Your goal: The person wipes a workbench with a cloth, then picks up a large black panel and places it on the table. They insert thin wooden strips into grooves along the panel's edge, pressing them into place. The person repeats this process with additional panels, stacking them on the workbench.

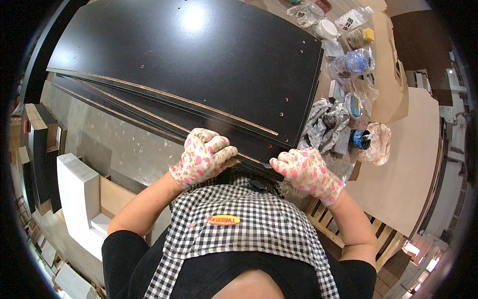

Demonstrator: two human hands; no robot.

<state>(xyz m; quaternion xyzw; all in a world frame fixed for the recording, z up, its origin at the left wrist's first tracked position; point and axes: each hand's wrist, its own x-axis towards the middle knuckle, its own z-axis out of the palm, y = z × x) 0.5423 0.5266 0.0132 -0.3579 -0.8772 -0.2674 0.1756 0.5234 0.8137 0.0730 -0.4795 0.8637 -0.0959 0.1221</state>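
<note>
Black panels (184, 55) with drilled holes lie stacked before me, their raw brown edges showing along the near side. My left hand (204, 157), in a white glove with pink flowers, is closed at the near edge of the stack. A bit of something beige shows below its fingertips, too small to name. My right hand (309, 172), gloved alike, is closed at the near right corner. By its fingertips is a small dark grey patch. What either hand grips is hidden by the fingers.
Along the right lie a crumpled grey cloth (324, 123), a blue-capped plastic bottle (352, 64), a black-and-blue can (360, 139) and a white tub (326, 30). A pale board (403, 164) stands farther right. White boxes (78, 192) are at lower left, beside slatted wood (323, 226) across from them.
</note>
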